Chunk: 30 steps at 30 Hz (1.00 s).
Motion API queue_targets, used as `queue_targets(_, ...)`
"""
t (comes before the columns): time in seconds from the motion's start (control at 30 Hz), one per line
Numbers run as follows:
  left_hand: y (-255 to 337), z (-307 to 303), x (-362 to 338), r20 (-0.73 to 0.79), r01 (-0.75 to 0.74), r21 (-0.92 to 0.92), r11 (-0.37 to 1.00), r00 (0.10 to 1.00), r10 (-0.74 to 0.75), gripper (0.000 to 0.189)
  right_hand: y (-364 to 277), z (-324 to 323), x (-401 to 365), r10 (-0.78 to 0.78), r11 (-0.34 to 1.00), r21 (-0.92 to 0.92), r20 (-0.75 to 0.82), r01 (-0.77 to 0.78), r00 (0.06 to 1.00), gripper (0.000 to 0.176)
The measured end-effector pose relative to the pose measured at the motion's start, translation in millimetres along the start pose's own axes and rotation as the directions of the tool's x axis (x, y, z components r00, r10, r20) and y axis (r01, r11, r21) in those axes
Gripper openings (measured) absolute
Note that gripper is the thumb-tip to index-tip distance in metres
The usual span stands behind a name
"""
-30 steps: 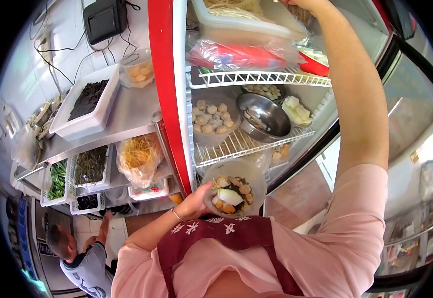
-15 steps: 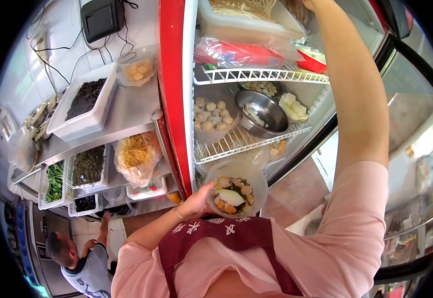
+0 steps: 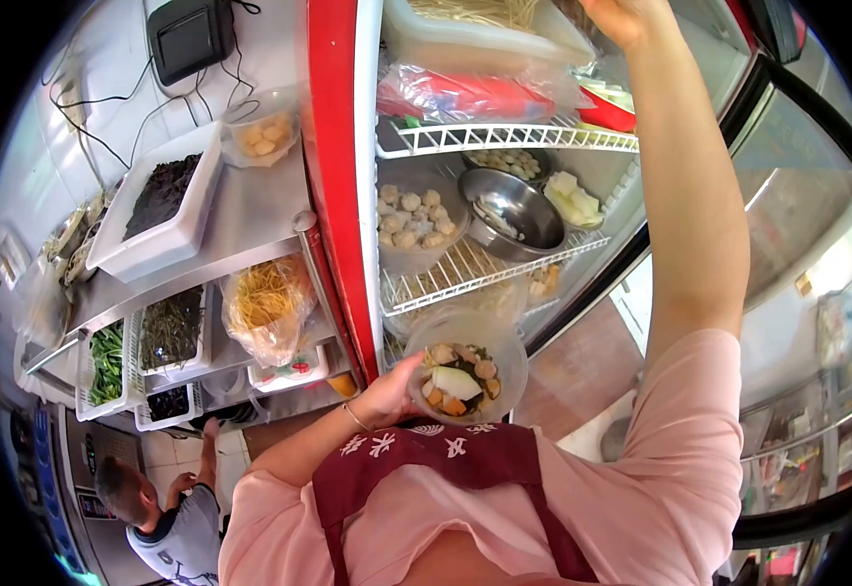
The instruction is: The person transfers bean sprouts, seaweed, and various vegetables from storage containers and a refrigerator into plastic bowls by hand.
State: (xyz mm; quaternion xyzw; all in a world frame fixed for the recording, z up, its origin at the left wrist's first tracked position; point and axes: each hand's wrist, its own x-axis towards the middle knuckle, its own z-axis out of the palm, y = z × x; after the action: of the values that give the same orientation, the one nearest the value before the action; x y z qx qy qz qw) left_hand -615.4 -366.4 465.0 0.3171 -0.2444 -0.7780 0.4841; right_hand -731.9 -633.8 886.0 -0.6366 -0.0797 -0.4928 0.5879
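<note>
Left hand (image 3: 387,393) holds a plastic bowl (image 3: 511,363) of food (image 3: 455,382) — probably light, flexible, best gripped beneath its rim; right hand (image 3: 626,18) is raised — its grip I can't tell.

Bright, soft light reaches the fingers of the left hand (image 3: 384,396) and leaves a faint sheen on the clear bowl (image 3: 509,361) they touch. Below the fingers of the right hand (image 3: 629,18), the steel bowl (image 3: 512,214) glints; to their right, pale reflections haze the glass door (image 3: 807,230). Fisheye curvature and black vignetting lie farthest from both hands' fingers.
</note>
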Motion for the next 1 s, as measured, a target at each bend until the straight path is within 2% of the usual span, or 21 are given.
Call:
queue_targets(0.03,-0.7,-2.1,2.6,0.006,-0.014,0.02,1.0,1.0,0.014,0.055,-0.8,5.3,-6.7,-0.033,0.999,0.02,-0.009,0.033,0.999,0.024)
queue_targets(0.17,3.6,5.1,5.8,-0.012,-0.038,0.074,0.996,0.999,0.039,0.055,-3.5,14.6,-16.1,-0.006,1.0,-0.017,-0.046,0.005,0.999,0.024)
queue_targets(0.23,7.6,13.8,4.2,-0.026,-0.031,0.054,0.998,0.999,0.032,0.053,-5.5,19.5,-18.1,-0.169,0.986,-0.014,-0.03,0.168,0.985,0.023)
queue_targets(0.37,4.1,9.5,12.4,-0.047,-0.023,0.047,0.999,0.999,0.025,0.052,-18.8,20.9,-21.0,-0.145,0.989,0.001,0.003,0.145,0.989,0.023)
queue_targets(0.43,4.6,7.6,15.0,-0.046,-0.027,0.048,0.999,0.999,0.029,0.052,-26.5,20.6,-31.6,-0.193,0.979,0.058,-0.06,0.197,0.979,0.023)
queue_targets(0.47,5.4,7.8,16.7,-0.044,-0.035,0.047,0.998,0.998,0.037,0.052,-27.1,16.4,-34.9,-0.22,0.969,0.107,-0.024,0.222,0.975,0.023)
queue_targets(0.6,12.7,13.6,14.5,-0.015,-0.054,0.059,0.997,0.998,0.055,0.053,-26.7,16.2,-66.6,-0.127,0.988,0.095,0.016,0.125,0.992,0.024)
queue_targets(0.67,15.7,15.5,16.2,0.0,-0.051,0.039,0.998,0.999,0.051,0.054,-27.4,26.8,-94.6,-0.136,0.974,0.157,-0.172,0.164,0.976,0.019)
queue_targets(0.87,30.4,26.7,14.1,-0.02,-0.03,0.047,0.998,0.999,0.031,0.054,6.0,18.4,-178.7,-0.058,0.987,0.137,-0.193,0.086,0.979,0.028)
queue_targets(0.9,31.5,28.2,13.5,-0.026,-0.03,0.038,0.999,0.999,0.031,0.054,15.3,27.2,-192.1,-0.064,0.972,0.199,-0.304,0.129,0.95,0.032)
queue_targets(0.97,34.9,30.4,13.8,-0.022,-0.039,0.049,0.998,0.999,0.04,0.054,24.2,25.4,-215.4,0.001,0.957,0.285,-0.174,0.05,0.985,0.033)
queue_targets(1.0,35.7,30.6,14.5,-0.015,-0.05,0.059,0.997,0.999,0.051,0.054,28.6,26.1,-226.3,0.015,0.962,0.269,-0.194,0.039,0.981,0.033)
